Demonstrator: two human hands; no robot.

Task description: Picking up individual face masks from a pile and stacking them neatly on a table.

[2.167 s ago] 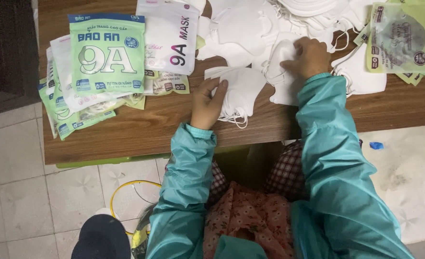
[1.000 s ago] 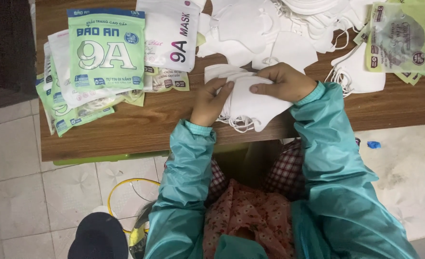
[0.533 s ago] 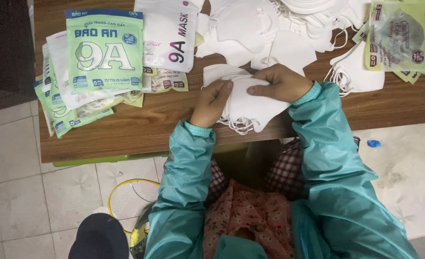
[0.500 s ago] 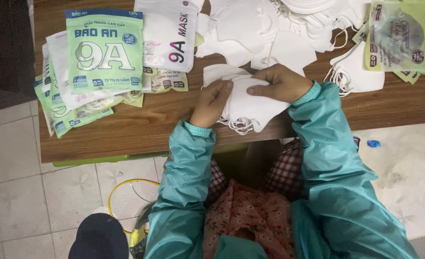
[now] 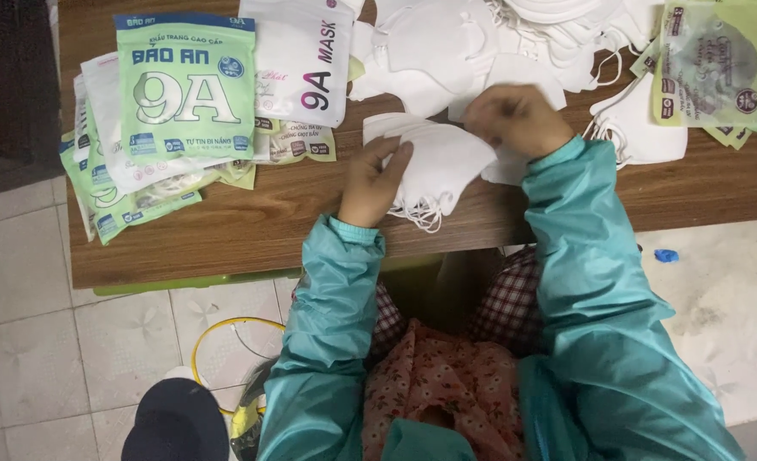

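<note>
A small stack of white face masks [image 5: 442, 166] lies near the front edge of the wooden table [image 5: 250, 230], ear loops hanging over the edge. My left hand [image 5: 374, 179] rests on the stack's left side, fingers on the top mask. My right hand [image 5: 519, 119] is lifted just right of the stack, fingers curled on a white mask at the edge of the loose pile [image 5: 498, 43] behind. Both arms wear teal sleeves.
Green and white mask packets [image 5: 186, 85] are piled at the table's left, a white pouch [image 5: 301, 60] beside them. More green packets [image 5: 711, 64] lie at the far right. Below are tiled floor, a yellow hoop [image 5: 225, 341] and a dark cap [image 5: 178, 423].
My right hand laid a mask on the stack, pressed it with both hands, then drew back up and right toward the loose pile. My left hand stayed on the stack.
</note>
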